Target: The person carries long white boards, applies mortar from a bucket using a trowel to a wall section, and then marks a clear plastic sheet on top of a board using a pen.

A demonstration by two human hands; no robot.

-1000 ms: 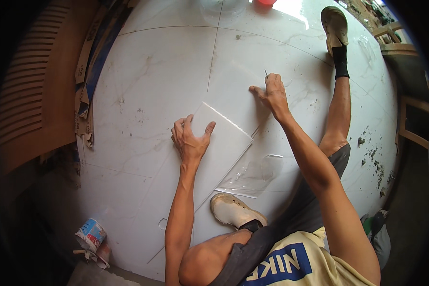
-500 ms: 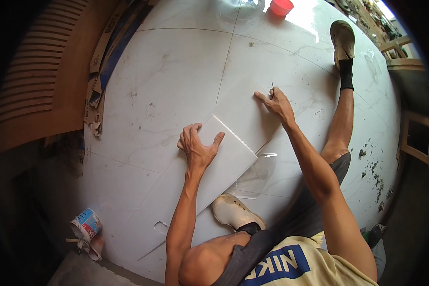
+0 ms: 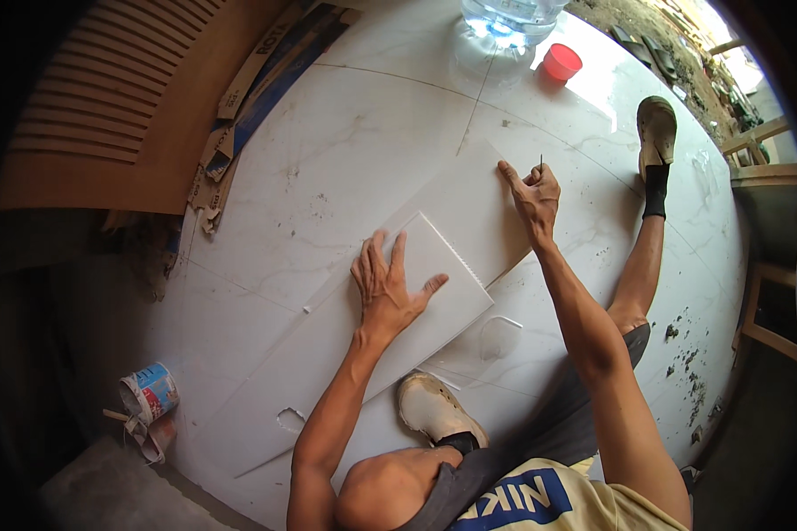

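A white hollow plastic panel (image 3: 443, 296) with a ridged cut end lies slantwise on top of another smooth white panel (image 3: 480, 199). My left hand (image 3: 390, 288) rests on the upper panel near its left edge, fingers spread. Toward the far end of the lower panel, my right hand (image 3: 533, 196) is curled around a thin, dark, pointed tool (image 3: 541, 163); only its tip sticks up, so its kind is unclear. The right thumb reaches out to the lower panel's edge. A hole with a rough rim (image 3: 290, 419) shows at the near end, left of my left forearm.
Marbled white floor tiles (image 3: 345, 177) surround the panels. A clear water bottle (image 3: 512, 22) and a red cup (image 3: 562, 62) stand at the far side. Flattened cardboard (image 3: 248, 97) and a slatted wooden door (image 3: 97, 106) are left; a dirty paint tub (image 3: 150, 391) sits near left.
My left hand has spread its fingers and shifted slightly right over the upper panel. My right hand still grips the thin tool. The whole view has shifted, showing more of the bottle.
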